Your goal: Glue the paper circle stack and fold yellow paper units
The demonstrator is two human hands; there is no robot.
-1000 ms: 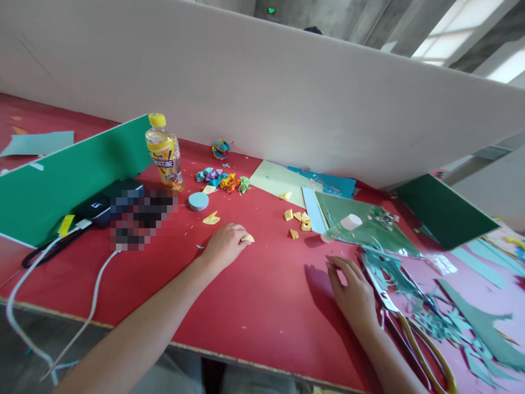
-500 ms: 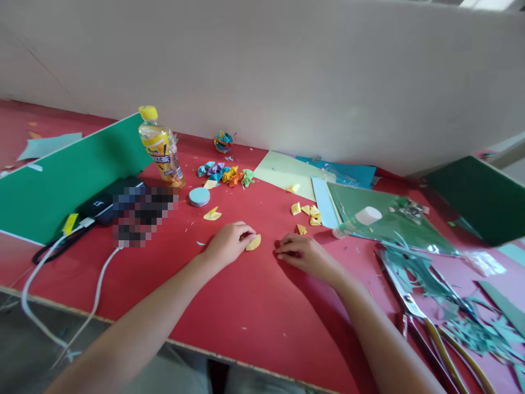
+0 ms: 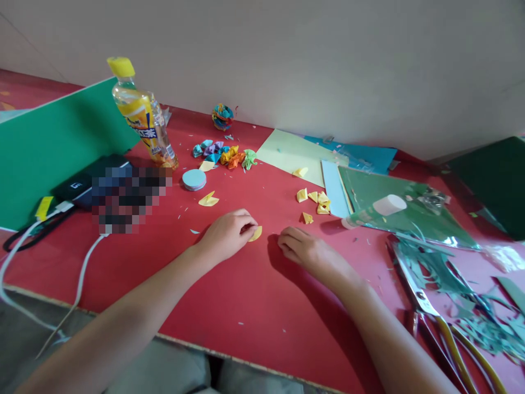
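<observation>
At the middle of the red desk [image 3: 229, 306], my left hand [image 3: 227, 235] grasps a folded yellow paper piece [image 3: 256, 234] near its fingertips, and the rounded edge of this piece shows to the right of them. My right hand [image 3: 307, 249] is just beside it, apart from the piece, with the fingers bent inward; I cannot tell if something is between them. Beyond my right hand there lies a small group of folded yellow paper pieces [image 3: 322, 208], and farther to the right a glue stick [image 3: 373, 211] with a white cap lies partly on a green sheet [image 3: 375, 183]. Large scissors [image 3: 422, 302] lie near my right forearm, beside shredded teal paper [image 3: 488, 331]. Beyond my left hand I see another yellow folded paper [image 3: 209, 200], a stack of pale blue paper discs [image 3: 194, 179] and crumpled colourful paper pieces [image 3: 232, 157]. A yellow-capped bottle [image 3: 141, 117] stands at the left, near the green divider [image 3: 41, 148].
</observation>
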